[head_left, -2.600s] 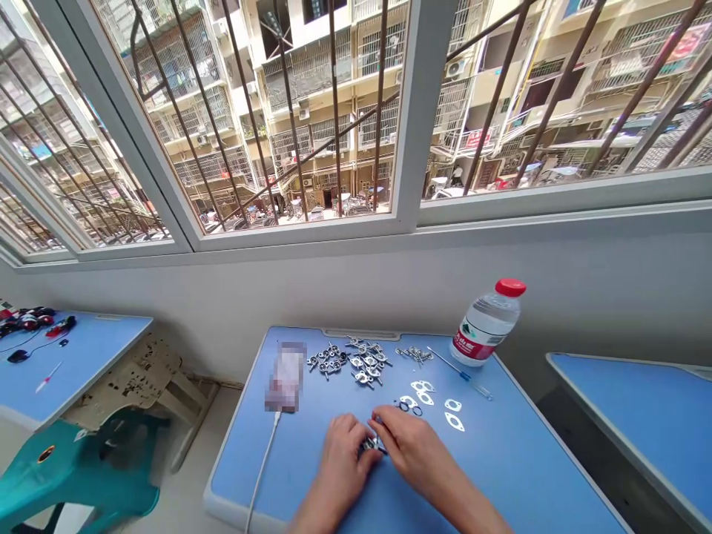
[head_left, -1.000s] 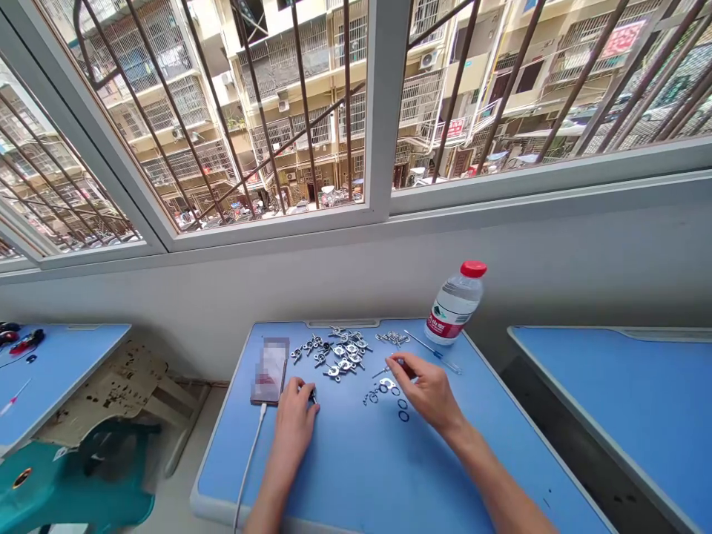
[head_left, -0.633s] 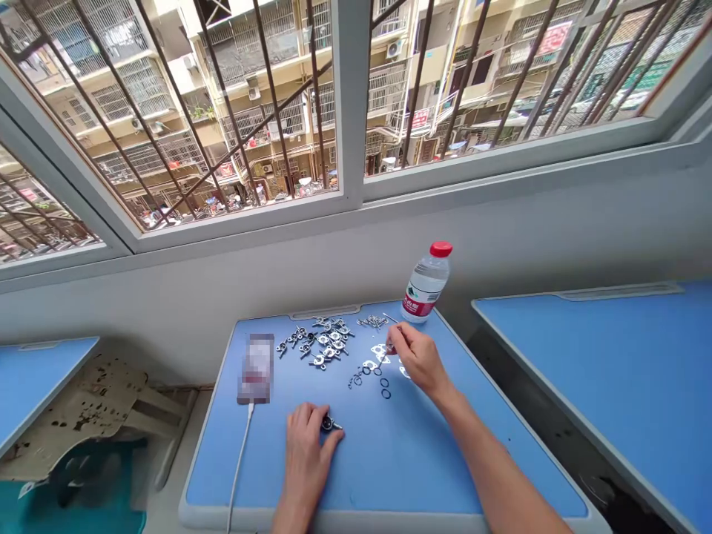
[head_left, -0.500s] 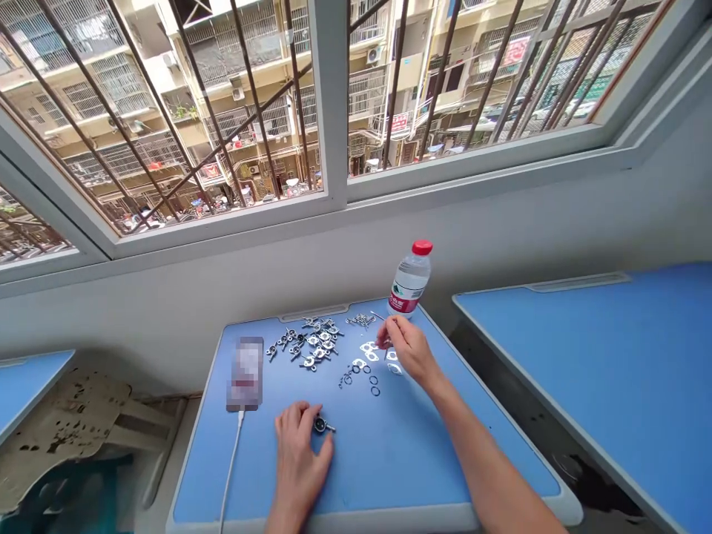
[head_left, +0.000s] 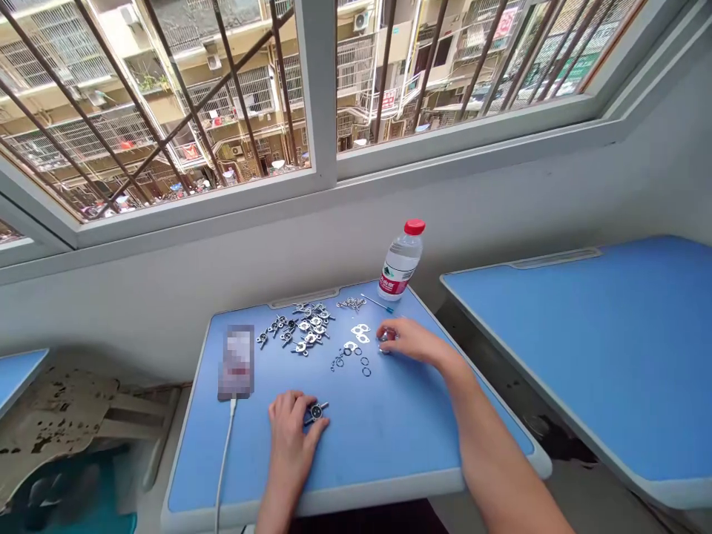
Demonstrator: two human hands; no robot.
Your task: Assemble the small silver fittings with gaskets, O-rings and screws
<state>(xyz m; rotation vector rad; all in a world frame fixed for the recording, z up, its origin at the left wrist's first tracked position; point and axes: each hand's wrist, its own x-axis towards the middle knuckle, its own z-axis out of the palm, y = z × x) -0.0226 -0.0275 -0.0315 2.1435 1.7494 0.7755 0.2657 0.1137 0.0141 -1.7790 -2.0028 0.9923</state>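
My left hand [head_left: 292, 426] rests on the blue table, thumb and index finger closed around a small metal housing [head_left: 317, 412] with a round dark centre and a short stem. Farther right, my right hand [head_left: 410, 340] has its fingertips curled together low over the tabletop; what they grip is mostly hidden. Just left of those fingertips lie flat silver plates [head_left: 361, 335]. Several thin black rings [head_left: 366, 371] are spread below the plates. A pile of similar metal housings [head_left: 311, 326] sits toward the back.
A water bottle [head_left: 401, 263] with a red cap stands at the back right corner. Near it lie a thin blue-ended tool [head_left: 378, 302] and small screws [head_left: 351, 303]. A phone [head_left: 236, 363] with a white cable [head_left: 227, 452] lies left. Another blue table [head_left: 556, 348] is at right.
My right hand has shifted toward me and to the right relative to the bottle, uncovering the thin tool. Plates that showed beside it are out of sight. My left hand keeps its housing.
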